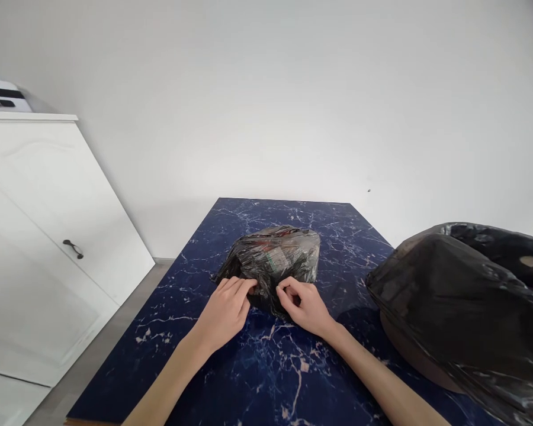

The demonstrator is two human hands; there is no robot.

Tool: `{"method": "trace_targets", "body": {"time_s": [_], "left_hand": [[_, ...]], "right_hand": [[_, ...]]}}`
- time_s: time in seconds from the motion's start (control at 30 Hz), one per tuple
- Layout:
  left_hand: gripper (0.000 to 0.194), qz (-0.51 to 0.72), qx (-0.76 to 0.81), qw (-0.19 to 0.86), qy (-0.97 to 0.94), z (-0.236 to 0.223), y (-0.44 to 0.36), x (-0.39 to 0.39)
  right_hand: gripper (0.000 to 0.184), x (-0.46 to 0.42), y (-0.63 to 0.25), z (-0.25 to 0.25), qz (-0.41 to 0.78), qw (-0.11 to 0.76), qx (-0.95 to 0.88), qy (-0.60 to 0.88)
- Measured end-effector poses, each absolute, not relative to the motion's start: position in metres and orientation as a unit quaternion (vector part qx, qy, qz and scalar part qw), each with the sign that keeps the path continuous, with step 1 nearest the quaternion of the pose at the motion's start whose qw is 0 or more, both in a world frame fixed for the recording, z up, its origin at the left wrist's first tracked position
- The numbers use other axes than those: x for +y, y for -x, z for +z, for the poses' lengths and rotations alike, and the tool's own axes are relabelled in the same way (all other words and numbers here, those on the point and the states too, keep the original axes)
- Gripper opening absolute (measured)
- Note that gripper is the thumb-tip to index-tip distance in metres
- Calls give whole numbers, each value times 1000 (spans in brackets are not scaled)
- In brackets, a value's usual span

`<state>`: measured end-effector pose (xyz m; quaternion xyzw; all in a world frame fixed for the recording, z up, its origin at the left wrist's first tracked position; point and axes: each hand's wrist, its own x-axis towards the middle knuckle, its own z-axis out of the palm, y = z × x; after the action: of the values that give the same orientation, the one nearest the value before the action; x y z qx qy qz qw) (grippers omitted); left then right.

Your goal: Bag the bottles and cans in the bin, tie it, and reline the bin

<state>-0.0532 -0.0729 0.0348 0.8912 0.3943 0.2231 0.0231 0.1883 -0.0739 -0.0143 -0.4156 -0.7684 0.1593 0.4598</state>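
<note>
A small black plastic bag [273,255], stuffed with things that show faintly through the film, lies in the middle of a dark blue marbled table [270,367]. My left hand [225,310] rests at the bag's near left edge, fingers curled and pinching the plastic. My right hand [302,305] is at the near right edge, its fingertips also pinched on the plastic. The two hands are a few centimetres apart, both gripping the bag's near side.
A bin lined with a large black bag [466,296] stands at the table's right edge, close to my right forearm. A white cabinet [39,236] with a dark handle [73,248] stands on the left. A white wall lies behind.
</note>
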Motion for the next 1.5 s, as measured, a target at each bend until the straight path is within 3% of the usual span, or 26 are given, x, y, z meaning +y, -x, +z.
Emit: {"method": "trace_targets", "body": {"time_s": [0.07,0.2,0.3,0.4,0.53,0.87,1.2,1.5], "left_hand": [[35,188,385,11,-904,30,54,-74],[26,159,365,5,-917,29,50,-81],[31,180,337,2,-924,31,49,-86],[40,219,279,17,-935,33,51,-90],[42,220,242,40,-944,33,59,-93],[26,167,389,25,-906,37,88,-91],[51,109,560,-86,-817,26,86,-65],[59,144,565,-25,-812,39,85,-40]], "right_hand": [[11,-75,-189,-13,156,443,-784,406],[27,-75,-190,-15,141,412,-816,380],[5,-73,-190,-15,117,415,-823,369],[17,-73,-189,-11,91,440,-811,375],[20,-75,-190,-3,80,477,-786,386],[29,-78,-189,-2,89,513,-768,372],[42,-83,-184,-2,126,475,-805,332],[43,-83,-182,-2,121,467,-813,326]]}}
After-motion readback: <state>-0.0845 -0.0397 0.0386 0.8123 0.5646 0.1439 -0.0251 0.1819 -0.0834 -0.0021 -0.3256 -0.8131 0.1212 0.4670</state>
